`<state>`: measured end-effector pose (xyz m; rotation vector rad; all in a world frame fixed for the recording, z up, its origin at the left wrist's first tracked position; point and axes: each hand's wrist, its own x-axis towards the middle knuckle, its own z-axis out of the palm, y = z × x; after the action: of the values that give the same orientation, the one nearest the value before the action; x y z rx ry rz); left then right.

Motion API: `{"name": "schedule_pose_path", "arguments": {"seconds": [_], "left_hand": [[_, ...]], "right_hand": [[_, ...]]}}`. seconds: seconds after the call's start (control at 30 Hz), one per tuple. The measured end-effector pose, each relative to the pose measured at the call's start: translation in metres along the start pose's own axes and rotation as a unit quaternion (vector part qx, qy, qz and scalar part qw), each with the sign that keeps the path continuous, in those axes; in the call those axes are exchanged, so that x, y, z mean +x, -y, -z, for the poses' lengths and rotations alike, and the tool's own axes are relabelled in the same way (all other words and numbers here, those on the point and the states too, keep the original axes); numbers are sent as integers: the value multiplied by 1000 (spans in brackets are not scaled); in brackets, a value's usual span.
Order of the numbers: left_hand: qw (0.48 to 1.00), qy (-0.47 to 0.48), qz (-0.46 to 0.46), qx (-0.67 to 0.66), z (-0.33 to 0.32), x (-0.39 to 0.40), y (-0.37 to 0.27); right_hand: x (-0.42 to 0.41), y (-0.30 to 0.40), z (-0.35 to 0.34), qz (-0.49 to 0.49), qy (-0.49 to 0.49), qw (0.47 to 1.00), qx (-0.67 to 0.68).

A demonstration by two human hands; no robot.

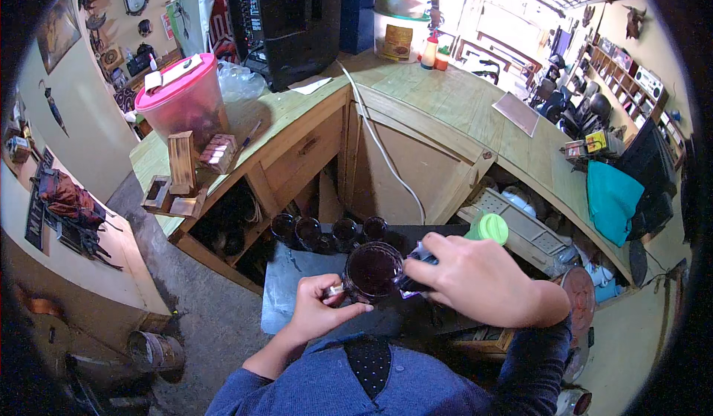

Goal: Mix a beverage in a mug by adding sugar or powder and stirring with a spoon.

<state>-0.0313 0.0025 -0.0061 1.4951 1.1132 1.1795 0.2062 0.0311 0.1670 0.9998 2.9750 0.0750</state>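
A glass mug [374, 271] of dark contents stands in front of me, with my left hand [320, 311] gripping its handle side. At the mug's right rim, my right hand [473, 279] pinches a small dark packet [416, 268] with pale purplish edges, which looks like a sachet. The packet is partly hidden by my fingers, and whether anything runs from it cannot be made out. Beyond the held mug, several more dark-looking glass mugs [345, 231] form a row on the low grey table [287, 299]. A container with a bright green lid [493, 228] shows just behind my right hand.
An L-shaped wooden counter [429, 96] wraps around the far side. It carries a pink-lidded plastic tub [181, 101], a wooden holder [182, 163], a large black speaker [295, 32] and sauce bottles [429, 53]. A white cable [384, 149] hangs down its front.
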Motion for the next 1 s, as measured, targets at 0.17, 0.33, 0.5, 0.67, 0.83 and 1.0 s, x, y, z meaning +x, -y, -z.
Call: {"name": "schedule_pose_path", "arguments": {"seconds": [0.17, 0.33, 0.5, 0.67, 0.83, 1.0], "left_hand": [[1000, 9, 1, 7, 1, -1, -6], [1000, 11, -2, 5, -1, -2, -6], [999, 27, 1, 30, -1, -3, -9], [999, 24, -7, 45, 2, -4, -4], [999, 16, -1, 35, 1, -5, -1], [1000, 12, -2, 28, 1, -4, 5]], "right_hand": [[10, -17, -2, -40, -14, 999, -8], [30, -22, -8, -10, -57, 998, -5], [51, -16, -8, 13, -61, 998, -19], [64, -1, -2, 45, -49, 998, -12], [56, 16, 4, 100, -38, 994, 11], [37, 25, 11, 97, 1, 995, 6]]}}
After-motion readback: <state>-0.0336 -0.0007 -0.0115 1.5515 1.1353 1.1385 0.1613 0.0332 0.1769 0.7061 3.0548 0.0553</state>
